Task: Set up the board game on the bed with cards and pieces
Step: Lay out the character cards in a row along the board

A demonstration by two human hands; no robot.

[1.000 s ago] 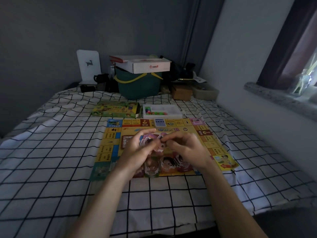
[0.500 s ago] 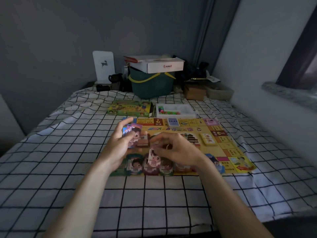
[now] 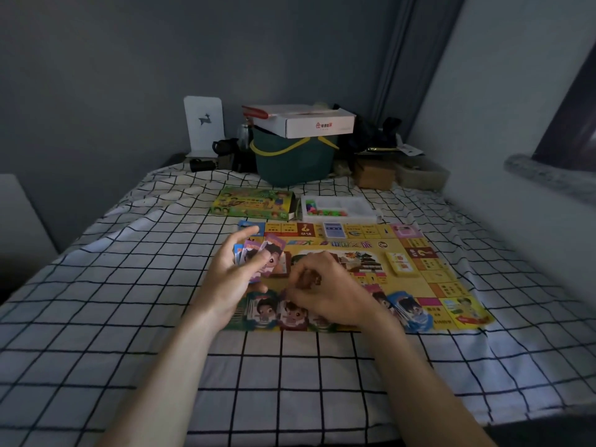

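The bed [image 3: 96,317] is being covered by a white sheet with a black grid. A yellow game board [image 3: 429,285] is lying flat on it, directly under both hands and reaching beyond them to the right. Just past the board, ahead of the left hand, a green game box [image 3: 251,204] is lying flat; beside it, ahead of the right hand, a white tray [image 3: 338,209] of coloured pieces is sitting. Well beyond the hands, at the bed's far end, a dark green basket [image 3: 293,162] is standing, and to its right a brown box [image 3: 374,174].
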